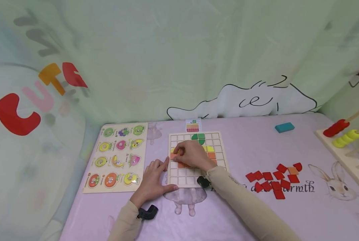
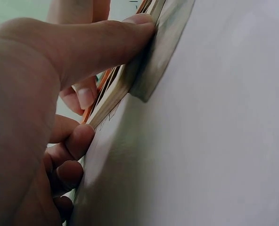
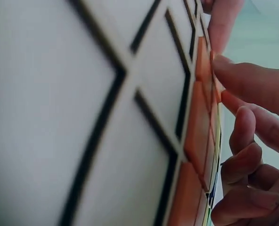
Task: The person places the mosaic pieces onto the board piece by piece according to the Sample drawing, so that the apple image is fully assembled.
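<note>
orange tile (image 1: 172, 156) lies at the left edge of the board (image 1: 182, 172), pinched by your right grip (image 1: 193, 154); if your left grip (image 1: 152, 179), spread wide against it, slackens, slipping could seat the tile crooked.

Right hand (image 1: 193, 154) over board (image 1: 189, 181); left hand (image 1: 151, 182) touching.

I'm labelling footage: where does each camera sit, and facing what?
Head: on the head, facing forward and down at the grid board; left hand, right hand and sleeves show.
Left wrist: on that wrist, facing the board's edge; the left hand's thumb and fingers show.
Right wrist: on that wrist, looking low across the board; the right hand's fingers show.
Shared: head and right wrist both show orange tiles.
</note>
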Demonstrator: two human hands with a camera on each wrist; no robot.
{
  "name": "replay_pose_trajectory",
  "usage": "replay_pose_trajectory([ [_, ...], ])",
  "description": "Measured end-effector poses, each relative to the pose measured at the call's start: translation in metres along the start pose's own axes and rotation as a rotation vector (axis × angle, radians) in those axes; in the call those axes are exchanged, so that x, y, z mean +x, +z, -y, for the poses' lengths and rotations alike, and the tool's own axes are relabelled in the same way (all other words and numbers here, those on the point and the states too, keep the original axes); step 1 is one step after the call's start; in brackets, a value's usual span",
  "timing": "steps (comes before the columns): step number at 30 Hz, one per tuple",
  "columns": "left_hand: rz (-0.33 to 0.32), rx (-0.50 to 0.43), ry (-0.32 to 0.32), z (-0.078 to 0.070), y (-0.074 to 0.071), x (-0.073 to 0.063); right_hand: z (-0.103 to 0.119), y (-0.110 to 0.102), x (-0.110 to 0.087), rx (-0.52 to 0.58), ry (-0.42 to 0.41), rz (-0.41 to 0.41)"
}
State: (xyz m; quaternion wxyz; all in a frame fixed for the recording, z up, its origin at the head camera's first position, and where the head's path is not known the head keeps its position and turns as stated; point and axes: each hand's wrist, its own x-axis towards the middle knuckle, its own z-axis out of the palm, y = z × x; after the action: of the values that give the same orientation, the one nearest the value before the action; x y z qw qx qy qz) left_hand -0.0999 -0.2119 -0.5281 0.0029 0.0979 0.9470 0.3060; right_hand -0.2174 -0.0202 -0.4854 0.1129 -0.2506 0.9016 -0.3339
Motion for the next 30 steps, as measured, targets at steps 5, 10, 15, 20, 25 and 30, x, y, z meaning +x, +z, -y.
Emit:
replay_pose_trajectory([
  [5, 0.004, -0.003, -0.001, 0.000, 0.000, 0.000, 0.000, -0.001, 0.000, -0.037, -0.005, 0.025],
  [10, 0.014, -0.015, -0.013, 0.001, 0.000, 0.001, 0.002, -0.001, 0.001, -0.053, 0.001, 0.022],
  [15, 0.005, -0.017, -0.007, 0.002, 0.001, 0.001, 0.002, 0.000, 0.001, -0.055, 0.003, 0.014],
  [20, -0.009, -0.015, 0.012, 0.002, 0.002, 0.000, -0.004, -0.009, -0.004, 0.006, -0.019, -0.008],
  [25, 0.024, -0.018, -0.008, -0.001, 0.003, 0.001, -0.028, -0.046, -0.034, 0.040, -0.022, -0.100],
  [30, 0.023, -0.003, -0.037, -0.002, 0.002, -0.002, -0.074, -0.096, -0.090, -0.048, 0.117, -0.110],
])
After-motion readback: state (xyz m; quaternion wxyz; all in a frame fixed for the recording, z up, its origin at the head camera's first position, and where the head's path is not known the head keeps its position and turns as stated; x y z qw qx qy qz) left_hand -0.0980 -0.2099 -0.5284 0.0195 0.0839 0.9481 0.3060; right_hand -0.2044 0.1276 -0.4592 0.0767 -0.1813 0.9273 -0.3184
